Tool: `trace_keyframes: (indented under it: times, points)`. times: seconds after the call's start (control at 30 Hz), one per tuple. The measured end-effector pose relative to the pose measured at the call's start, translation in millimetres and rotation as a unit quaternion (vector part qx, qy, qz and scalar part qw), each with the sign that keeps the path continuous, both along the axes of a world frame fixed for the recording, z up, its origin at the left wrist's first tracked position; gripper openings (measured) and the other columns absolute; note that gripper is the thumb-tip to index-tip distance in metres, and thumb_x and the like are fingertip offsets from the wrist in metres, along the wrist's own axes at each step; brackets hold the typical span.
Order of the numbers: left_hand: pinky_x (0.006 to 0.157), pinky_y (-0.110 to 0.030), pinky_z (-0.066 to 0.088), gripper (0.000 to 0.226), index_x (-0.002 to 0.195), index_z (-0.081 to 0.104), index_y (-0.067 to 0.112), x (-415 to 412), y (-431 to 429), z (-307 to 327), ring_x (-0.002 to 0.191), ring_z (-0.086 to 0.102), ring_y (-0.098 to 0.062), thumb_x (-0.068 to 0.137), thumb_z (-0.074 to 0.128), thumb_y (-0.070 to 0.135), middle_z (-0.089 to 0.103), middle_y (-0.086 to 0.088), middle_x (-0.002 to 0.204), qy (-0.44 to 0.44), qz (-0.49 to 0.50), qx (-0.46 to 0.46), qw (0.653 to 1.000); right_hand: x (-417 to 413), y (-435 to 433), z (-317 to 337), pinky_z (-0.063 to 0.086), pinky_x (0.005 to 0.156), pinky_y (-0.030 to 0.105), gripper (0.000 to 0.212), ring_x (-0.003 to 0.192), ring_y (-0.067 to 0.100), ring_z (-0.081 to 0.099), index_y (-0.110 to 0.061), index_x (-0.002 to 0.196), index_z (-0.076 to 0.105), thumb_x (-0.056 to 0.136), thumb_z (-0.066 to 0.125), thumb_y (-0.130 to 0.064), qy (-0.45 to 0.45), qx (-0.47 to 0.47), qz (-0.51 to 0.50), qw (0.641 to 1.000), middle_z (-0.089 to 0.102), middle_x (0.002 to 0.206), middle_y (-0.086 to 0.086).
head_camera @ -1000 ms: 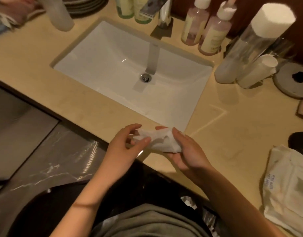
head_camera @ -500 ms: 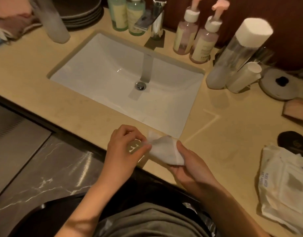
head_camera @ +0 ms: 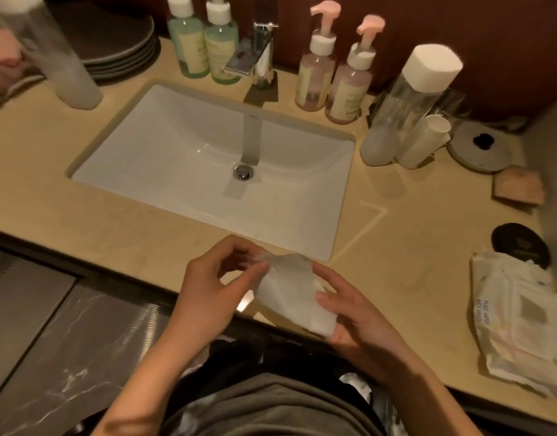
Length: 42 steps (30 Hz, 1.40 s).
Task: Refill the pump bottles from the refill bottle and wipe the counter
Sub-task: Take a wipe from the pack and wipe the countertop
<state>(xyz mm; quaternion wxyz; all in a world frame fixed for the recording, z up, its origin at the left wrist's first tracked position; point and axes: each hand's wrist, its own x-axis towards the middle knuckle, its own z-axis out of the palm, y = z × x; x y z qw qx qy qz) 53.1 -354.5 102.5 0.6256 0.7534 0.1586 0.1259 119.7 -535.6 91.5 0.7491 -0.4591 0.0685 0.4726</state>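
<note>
A white wipe (head_camera: pixel 294 292) is stretched between both hands above the counter's front edge. My left hand (head_camera: pixel 214 284) pinches its upper corner with thumb and fingertips. My right hand (head_camera: pixel 352 316) holds its lower end, fingers curled round it. Two pink pump bottles (head_camera: pixel 316 77) (head_camera: pixel 349 89) stand right of the tap, two green pump bottles (head_camera: pixel 189 45) (head_camera: pixel 222 51) left of it. A tall clear refill bottle (head_camera: pixel 406 102) with a white cap stands at the back right of the beige counter (head_camera: pixel 412 247).
A white sink (head_camera: pixel 183 158) lies in the counter's middle under a chrome tap (head_camera: pixel 258 58). A wet-wipe pack (head_camera: pixel 516 325) lies at the right edge, a dark round lid (head_camera: pixel 519 243) behind it. Stacked plates (head_camera: pixel 113 42) and a frosted bottle (head_camera: pixel 66 70) stand at the back left.
The view has tilted up, so the bottles show in full. The wipe has been pulled out longer between the hands, the right hand lower and the left hand pinching its top corner.
</note>
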Motion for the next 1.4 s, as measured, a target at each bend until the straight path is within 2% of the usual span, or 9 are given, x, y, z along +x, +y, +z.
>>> trace_keyframes:
  times: [0.27,0.37,0.6,0.83,1.0,1.07,1.2,1.27,1.4]
  points:
    - [0.065,-0.009,0.046,0.017,0.081,0.06,0.015,-1.6,2.3,0.9,0.068,0.058,0.0,0.081,0.065,-0.001,0.062,0.01,0.068,-0.002,0.051,-0.074,0.996,-0.3,-10.6,10.5,0.048,0.072,0.011,0.058,0.086,0.003,0.068,-0.014,0.112,0.064,0.055,0.078,-0.022,-0.24,-0.131,0.164,0.948,0.073,0.092,-0.009]
    - [0.07,-0.013,0.049,0.017,0.085,0.06,0.015,-3.8,8.8,-3.8,0.074,0.064,-0.005,0.082,0.063,-0.001,0.066,0.006,0.074,-0.007,0.091,-0.113,0.989,2.1,-12.9,10.4,0.048,0.078,0.015,0.037,0.092,0.005,0.065,-0.02,0.096,0.071,0.062,0.085,-0.02,-0.371,-0.244,0.191,0.875,0.071,0.095,-0.007]
    - [0.073,-0.017,0.051,0.025,0.103,0.058,0.016,-8.8,12.7,-15.4,0.071,0.064,-0.007,0.085,0.061,-0.001,0.068,0.001,0.072,0.088,0.061,-0.152,0.983,12.3,-9.4,2.4,0.04,0.066,0.018,0.008,0.072,0.008,0.054,-0.02,0.077,0.069,0.078,0.073,-0.027,-0.477,-0.315,-0.043,0.819,0.059,0.075,0.0]
    - [0.069,-0.013,0.05,0.018,0.104,0.061,0.006,-11.8,10.9,-19.0,0.076,0.068,-0.016,0.089,0.055,-0.002,0.07,-0.014,0.084,0.109,0.044,-0.133,0.984,44.5,-48.2,44.7,0.03,0.088,0.008,0.013,0.103,0.012,0.045,-0.011,0.07,0.054,0.072,0.06,-0.023,-0.685,-0.385,-0.048,0.616,0.052,0.099,-0.003]
    - [0.066,-0.011,0.048,0.017,0.103,0.062,0.006,-10.3,12.0,-20.7,0.076,0.069,-0.013,0.09,0.053,0.0,0.07,-0.015,0.09,0.118,0.051,-0.131,0.983,56.5,-59.0,36.3,0.043,0.083,0.038,0.015,0.099,0.029,0.056,-0.015,0.069,0.056,0.064,0.07,-0.013,-0.715,-0.446,0.189,0.504,0.062,0.093,0.006]
    - [0.066,-0.011,0.049,0.017,0.103,0.062,0.007,-8.9,11.1,-20.4,0.075,0.068,-0.011,0.091,0.052,0.0,0.07,-0.014,0.09,0.12,0.044,-0.131,0.983,48.1,-47.8,18.3,0.048,0.074,0.037,0.011,0.084,0.026,0.059,-0.014,0.074,0.061,0.069,0.059,-0.024,-0.693,-0.443,0.249,0.511,0.063,0.087,0.002]
    - [0.069,-0.012,0.049,0.018,0.1,0.063,0.011,-6.0,11.1,-21.2,0.075,0.068,-0.009,0.091,0.052,0.0,0.07,-0.011,0.089,0.125,0.039,-0.124,0.984,34.3,-21.7,-12.1,0.041,0.062,0.017,0.006,0.071,0.005,0.054,-0.024,0.079,0.056,0.083,0.06,-0.026,-0.547,-0.398,0.254,0.691,0.06,0.078,-0.008]
    - [0.071,-0.013,0.05,0.018,0.1,0.063,0.011,-4.5,11.0,-22.0,0.076,0.068,-0.01,0.091,0.052,0.001,0.07,-0.01,0.088,0.127,0.039,-0.123,0.983,34.4,-17.3,-23.6,0.039,0.059,0.013,0.01,0.073,0.0,0.054,-0.026,0.083,0.055,0.081,0.065,-0.024,-0.517,-0.391,0.204,0.734,0.061,0.079,-0.011]
    - [0.078,-0.019,0.052,0.018,0.1,0.064,0.013,-2.3,9.4,-23.7,0.08,0.067,-0.014,0.091,0.052,0.002,0.071,-0.007,0.088,0.134,0.036,-0.122,0.983,41.4,-28.4,-39.3,0.036,0.084,0.024,0.055,0.103,0.01,0.043,-0.026,0.124,0.05,0.075,0.074,-0.036,-0.588,-0.49,0.134,0.63,0.048,0.112,-0.012]
